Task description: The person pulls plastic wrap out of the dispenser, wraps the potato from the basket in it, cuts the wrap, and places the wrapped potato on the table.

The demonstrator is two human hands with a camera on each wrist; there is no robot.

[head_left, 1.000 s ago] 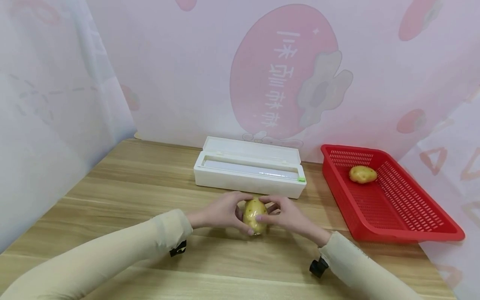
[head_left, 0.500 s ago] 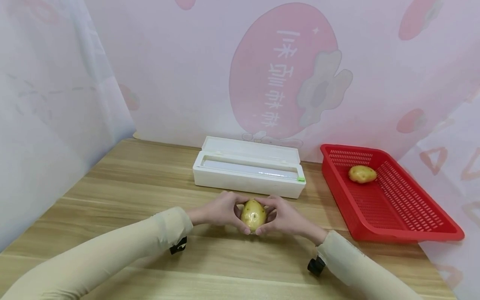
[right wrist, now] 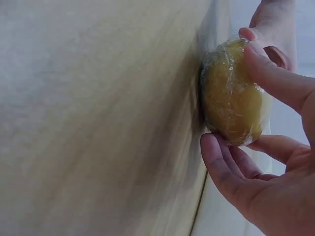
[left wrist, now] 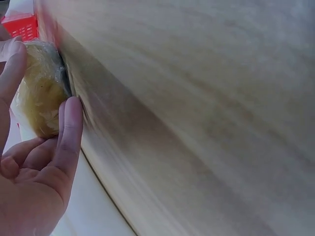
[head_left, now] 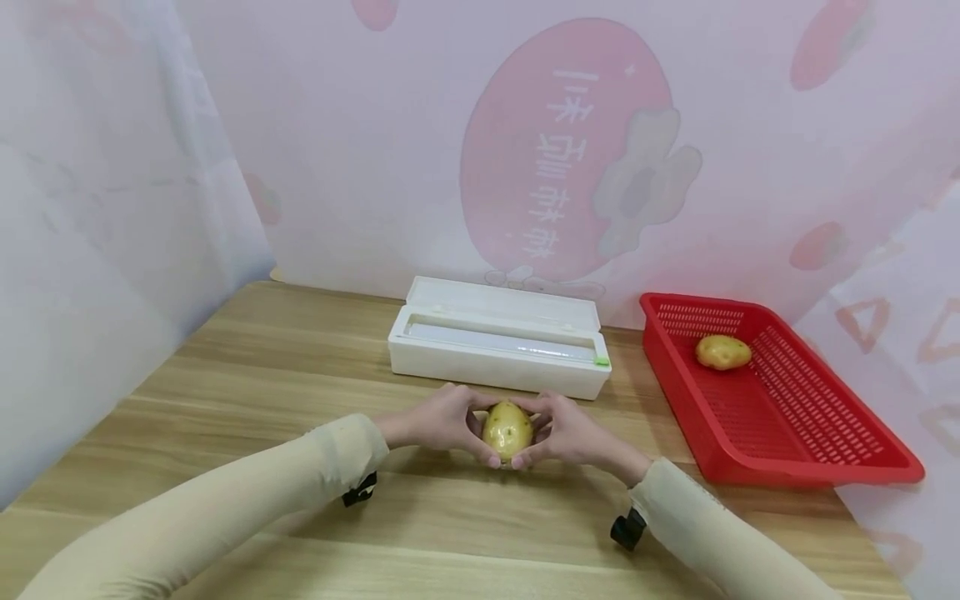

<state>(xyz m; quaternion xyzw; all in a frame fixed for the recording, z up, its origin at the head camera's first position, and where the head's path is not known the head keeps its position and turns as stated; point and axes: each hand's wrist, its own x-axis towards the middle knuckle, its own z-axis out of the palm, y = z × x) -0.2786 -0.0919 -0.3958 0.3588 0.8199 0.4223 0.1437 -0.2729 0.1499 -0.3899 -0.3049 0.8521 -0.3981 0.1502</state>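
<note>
Between the two hands, at the middle of the table, is a yellow potato (head_left: 507,432). Clear plastic film covers it, wrinkled where the wrist views show its sides. The left hand (head_left: 448,423) curves its thumb and fingers round the potato's left side. From the right, the right hand (head_left: 567,435) holds it the same way, and both thumbs meet near its front end. In the right wrist view the wrapped potato (right wrist: 231,93) lies against or very close to the tabletop. Some fingers are hidden behind it in the head view.
A white cling film box (head_left: 498,373) with its lid raised stands just behind the hands; a green slider sits at its right end. On the right is a red basket (head_left: 757,417) with another potato (head_left: 722,352) in it. A printed curtain (head_left: 360,167) hangs behind the wooden table (head_left: 300,333).
The right thumb has slid from the potato's top down to its front end, beside the left thumb. The potato has shifted slightly left and turned a little. Box and basket stay put.
</note>
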